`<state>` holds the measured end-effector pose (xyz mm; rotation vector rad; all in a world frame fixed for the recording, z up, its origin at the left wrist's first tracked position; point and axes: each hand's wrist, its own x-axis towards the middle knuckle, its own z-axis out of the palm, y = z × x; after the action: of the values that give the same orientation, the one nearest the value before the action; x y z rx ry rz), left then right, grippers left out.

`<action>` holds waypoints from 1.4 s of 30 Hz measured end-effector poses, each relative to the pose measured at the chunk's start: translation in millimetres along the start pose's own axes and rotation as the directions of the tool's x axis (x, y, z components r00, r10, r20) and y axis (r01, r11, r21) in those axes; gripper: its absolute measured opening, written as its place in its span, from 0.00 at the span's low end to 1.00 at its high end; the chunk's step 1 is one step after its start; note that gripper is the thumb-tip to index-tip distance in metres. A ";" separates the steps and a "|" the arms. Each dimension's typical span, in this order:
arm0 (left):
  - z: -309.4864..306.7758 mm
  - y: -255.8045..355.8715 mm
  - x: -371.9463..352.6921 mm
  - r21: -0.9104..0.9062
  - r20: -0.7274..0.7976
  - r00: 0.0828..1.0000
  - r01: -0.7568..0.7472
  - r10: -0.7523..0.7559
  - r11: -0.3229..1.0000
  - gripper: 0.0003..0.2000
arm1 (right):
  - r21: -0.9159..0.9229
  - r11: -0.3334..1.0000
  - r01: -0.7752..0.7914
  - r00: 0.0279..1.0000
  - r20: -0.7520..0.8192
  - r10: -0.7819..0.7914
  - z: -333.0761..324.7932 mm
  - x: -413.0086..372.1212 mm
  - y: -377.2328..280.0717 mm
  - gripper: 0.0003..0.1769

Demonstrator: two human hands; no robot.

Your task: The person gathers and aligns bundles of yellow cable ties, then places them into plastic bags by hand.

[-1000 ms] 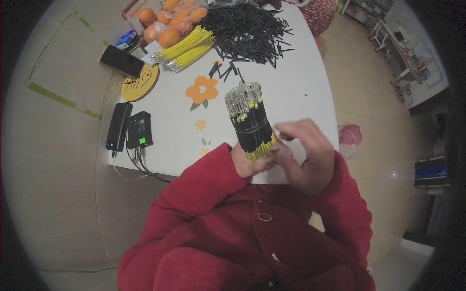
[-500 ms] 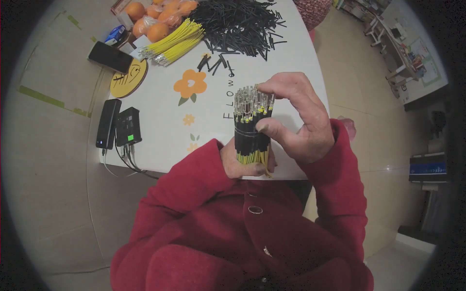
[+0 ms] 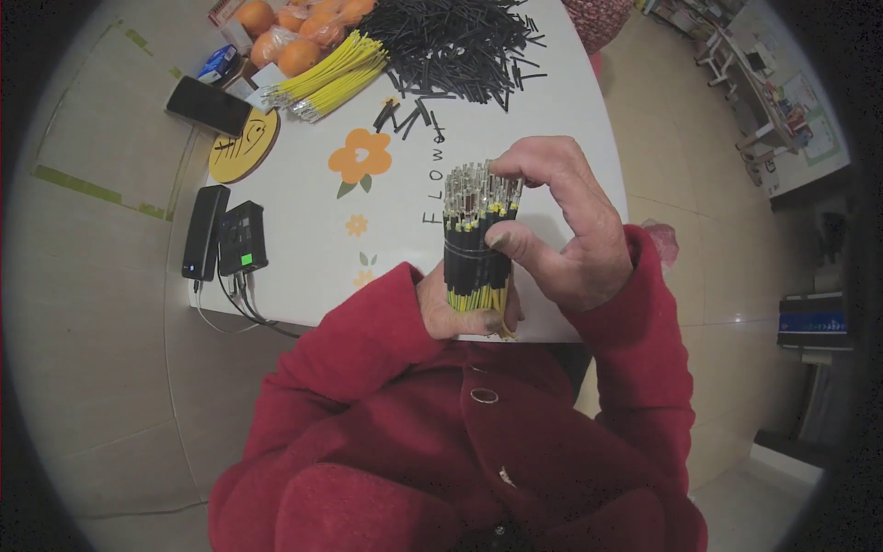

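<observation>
A bundle of yellow wires (image 3: 476, 253) with black sleeves and bare metal terminals stands upright over the table's near edge, a thin band around its middle. My left hand (image 3: 460, 313) is closed around its lower end, where the yellow wire shows; most of the fingers are hidden behind it. From the right, my right hand (image 3: 579, 230) curves against the bundle. Its index fingertip touches the metal terminals at the top, and its thumb presses on the black sleeves' side. Whether it pinches one single wire is too small to tell.
On the white table (image 3: 405, 248), a heap of black tubes (image 3: 460, 46) lies at the back beside yellow wires (image 3: 336, 74) and oranges (image 3: 299, 57). A phone (image 3: 208, 107) rests near a yellow round mat (image 3: 244, 152). Two black boxes (image 3: 243, 239) with cables sit at the left edge.
</observation>
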<state>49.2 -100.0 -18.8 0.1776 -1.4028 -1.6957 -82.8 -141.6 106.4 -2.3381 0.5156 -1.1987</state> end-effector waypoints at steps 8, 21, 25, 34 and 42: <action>4.4 6.7 -0.7 0.031 -0.011 1.000 0.018 -0.018 0.999 0.13 | -0.002 1.000 -0.009 1.000 0.008 0.009 0.7 -2.0 -0.9 0.21; 19.8 29.4 -0.4 0.048 -0.075 0.991 0.110 -0.106 0.993 0.13 | -0.016 1.000 -0.003 1.000 0.003 0.003 1.4 -4.4 0.4 0.25; 23.0 36.0 -0.7 0.008 -0.085 0.982 0.171 -0.170 0.985 0.10 | -0.020 1.000 0.000 1.000 0.003 0.000 1.6 -4.9 0.1 0.23; 24.2 37.9 -0.7 -0.037 -0.088 0.975 0.200 -0.203 0.979 0.12 | -0.024 0.999 0.031 0.999 -0.018 -0.032 3.1 -4.8 0.8 0.20; 22.4 29.5 -4.2 -0.140 -0.056 0.989 0.131 -0.140 0.981 0.18 | 0.050 0.999 -0.014 1.000 -0.026 0.016 3.2 -7.7 6.8 0.24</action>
<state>53.8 -79.7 12.0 0.2546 -1.2460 -1.8743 -85.2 -142.5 96.0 -2.2762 0.5060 -1.2227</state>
